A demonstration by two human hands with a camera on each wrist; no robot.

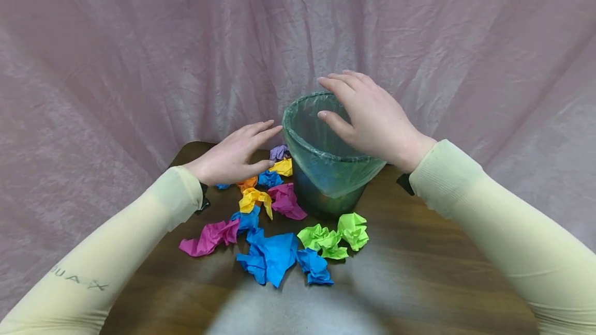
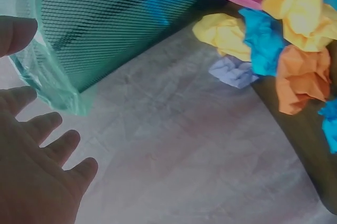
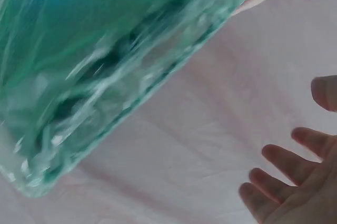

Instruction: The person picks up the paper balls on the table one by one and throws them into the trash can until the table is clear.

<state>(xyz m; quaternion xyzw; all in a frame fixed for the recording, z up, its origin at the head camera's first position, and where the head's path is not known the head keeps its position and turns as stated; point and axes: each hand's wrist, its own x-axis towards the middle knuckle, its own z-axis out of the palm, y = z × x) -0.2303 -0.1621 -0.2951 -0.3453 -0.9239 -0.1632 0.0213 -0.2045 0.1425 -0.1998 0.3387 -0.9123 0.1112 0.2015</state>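
A dark mesh wastebasket stands on the table, lined with a translucent green bag folded over its rim. My left hand is at the basket's left side, fingers extended and fingertips right at the rim. Over the right part of the opening hovers my right hand, its fingers spread and holding nothing. In the right wrist view, that hand shows apart from the bag's edge. Crumpled paper lies around the basket's base: magenta, yellow, orange and lilac.
Nearer the front lie blue crumpled papers, lime green ones and a magenta one. The brown wooden table ends at a rounded far left corner. A pinkish curtain hangs behind it.
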